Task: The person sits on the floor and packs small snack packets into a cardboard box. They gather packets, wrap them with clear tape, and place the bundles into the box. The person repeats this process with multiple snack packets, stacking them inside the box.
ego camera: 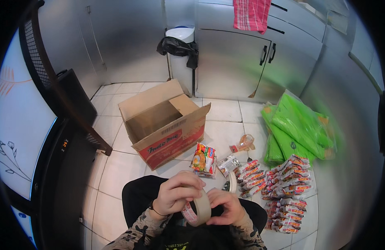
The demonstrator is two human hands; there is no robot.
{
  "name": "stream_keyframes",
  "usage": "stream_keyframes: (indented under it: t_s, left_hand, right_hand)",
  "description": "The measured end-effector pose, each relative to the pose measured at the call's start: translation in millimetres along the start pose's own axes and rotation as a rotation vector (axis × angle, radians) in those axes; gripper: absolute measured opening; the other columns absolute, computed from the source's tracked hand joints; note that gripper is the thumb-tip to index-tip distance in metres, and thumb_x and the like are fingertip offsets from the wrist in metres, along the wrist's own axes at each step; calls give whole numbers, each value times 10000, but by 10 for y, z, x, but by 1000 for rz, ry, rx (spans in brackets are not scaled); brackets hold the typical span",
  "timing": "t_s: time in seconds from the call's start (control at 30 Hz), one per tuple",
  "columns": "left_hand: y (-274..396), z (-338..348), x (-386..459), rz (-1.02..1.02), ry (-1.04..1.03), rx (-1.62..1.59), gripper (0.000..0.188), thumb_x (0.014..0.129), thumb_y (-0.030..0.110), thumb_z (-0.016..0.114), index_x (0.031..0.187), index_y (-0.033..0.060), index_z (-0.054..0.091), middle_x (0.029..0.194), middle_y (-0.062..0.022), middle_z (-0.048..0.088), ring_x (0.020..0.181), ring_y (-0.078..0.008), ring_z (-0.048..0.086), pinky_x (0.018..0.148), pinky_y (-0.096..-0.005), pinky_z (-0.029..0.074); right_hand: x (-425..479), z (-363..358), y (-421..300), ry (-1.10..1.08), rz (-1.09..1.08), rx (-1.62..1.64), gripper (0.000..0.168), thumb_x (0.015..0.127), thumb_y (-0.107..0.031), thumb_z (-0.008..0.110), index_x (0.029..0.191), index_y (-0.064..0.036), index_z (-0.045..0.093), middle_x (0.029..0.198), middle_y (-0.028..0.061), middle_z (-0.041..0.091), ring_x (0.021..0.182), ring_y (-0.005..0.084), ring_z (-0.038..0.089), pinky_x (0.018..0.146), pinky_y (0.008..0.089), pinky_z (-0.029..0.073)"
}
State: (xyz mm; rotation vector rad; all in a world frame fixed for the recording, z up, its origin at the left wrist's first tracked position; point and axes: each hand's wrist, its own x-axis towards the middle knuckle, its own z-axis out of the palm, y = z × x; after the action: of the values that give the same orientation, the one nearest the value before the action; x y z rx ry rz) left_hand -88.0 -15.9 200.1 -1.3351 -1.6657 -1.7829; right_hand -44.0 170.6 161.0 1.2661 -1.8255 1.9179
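Note:
My left hand (180, 191) grips a roll of tan packing tape (205, 208) from above, its printed core facing left. On the roll's right side, the thumb and fingers of my right hand (227, 207) press against the outer tape surface. Both hands are held over my lap. Beyond them, an Indomie cardboard carton (176, 142) stands on the floor with its top flaps raised. A small pile of instant noodle packets (204, 158) lies against its near right corner. A second, whitish ring (232, 182), perhaps another tape roll, is partly hidden behind my right hand.
Several rows of noodle packets (289, 215) stand to the right. Behind them lie green bags in clear plastic (300, 128). A silvery packet (229, 164) and a crumpled tape strip (245, 142) rest on the tiles. A bin (181, 67) stands by the cabinets (231, 62).

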Motion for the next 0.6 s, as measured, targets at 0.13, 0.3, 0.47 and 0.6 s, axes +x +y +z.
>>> stream_keyframes:
  t_s: [0.13,0.3,0.47,0.6]
  left_hand:
    - [3,50,-11,150,-8,-7,232,897,292,529,833,72,567,853,-82,541,807,-285,634,780,-441,442]
    - [-41,-12,-49,33,-58,84,106,822,103,577,914,62,609,959,-92,555,926,-290,603,898,-477,405]
    - [237,-74,134,-129,-153,206,309,735,262,707,937,66,579,1105,-150,518,951,-277,529,860,-409,419]
    - [266,-27,116,-133,-186,240,559,607,257,835,1005,69,492,1132,-194,521,968,-289,539,819,-364,449]
  right_hand:
    - [-24,240,-169,-76,528,267,451,689,-188,769,1043,-45,529,1031,137,581,1068,310,505,943,400,383]
    - [165,258,-276,-223,389,96,358,769,-206,581,1104,-81,554,1044,31,621,1058,233,521,961,403,305]
    - [86,301,-179,2,118,-651,300,754,-231,586,1018,-88,593,903,23,635,845,207,601,848,394,349]
    - [58,317,-131,47,119,-810,308,762,-339,593,962,-108,633,963,54,628,907,233,602,879,415,322]
